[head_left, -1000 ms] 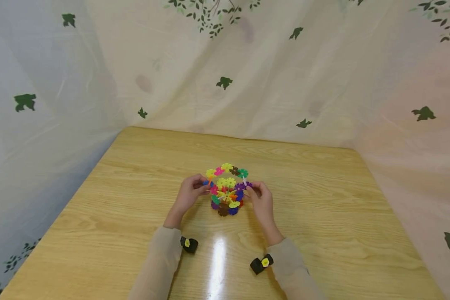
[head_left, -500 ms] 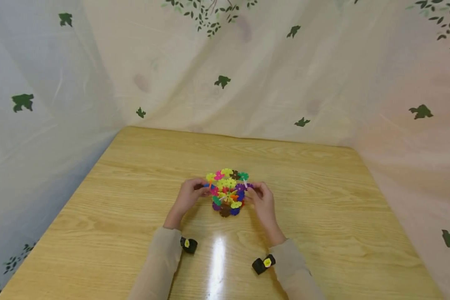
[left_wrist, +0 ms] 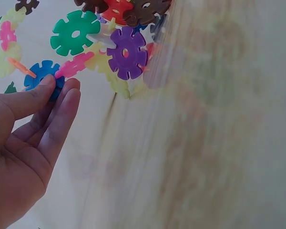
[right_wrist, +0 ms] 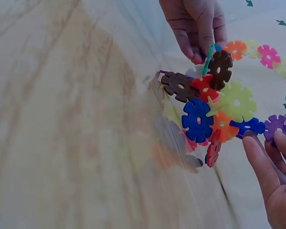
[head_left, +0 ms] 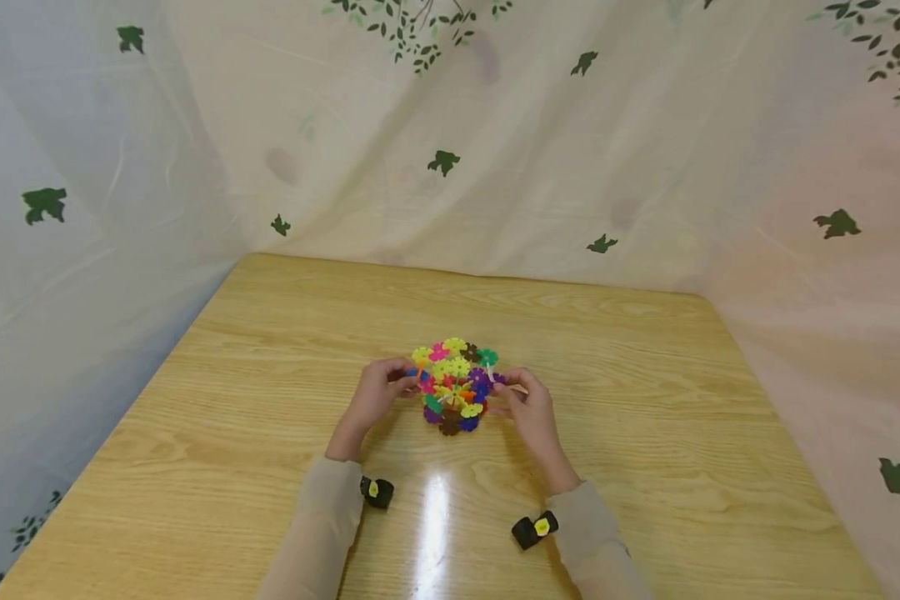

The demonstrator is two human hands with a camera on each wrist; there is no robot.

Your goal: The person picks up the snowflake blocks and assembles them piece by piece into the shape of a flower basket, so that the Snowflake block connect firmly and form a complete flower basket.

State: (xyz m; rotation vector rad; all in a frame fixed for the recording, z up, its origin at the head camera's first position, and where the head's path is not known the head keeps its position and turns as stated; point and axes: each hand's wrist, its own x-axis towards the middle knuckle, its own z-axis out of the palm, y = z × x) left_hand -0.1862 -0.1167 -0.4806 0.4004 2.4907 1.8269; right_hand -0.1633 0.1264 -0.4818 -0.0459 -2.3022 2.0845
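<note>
A small basket-shaped build of interlocking plastic flower discs stands in the middle of the table in the head view, with an arched row of discs over its top. My left hand is at its left side. In the left wrist view, thumb and fingers pinch a blue disc where an orange disc joins the arch. On the other side, my right hand pinches a purple disc at the arch's right foot, as the right wrist view shows. One right fingertip lies under a dark blue disc.
The wooden table has a bright light streak near its front. Pale cloth with green leaf prints hangs round the back and sides. A black strap mount sits by the left sleeve, another by the right.
The disc arch has tipped lower, towards the body of the build. My right hand has shifted slightly right and nearer; my left hand has dropped a little. Both keep their pinch.
</note>
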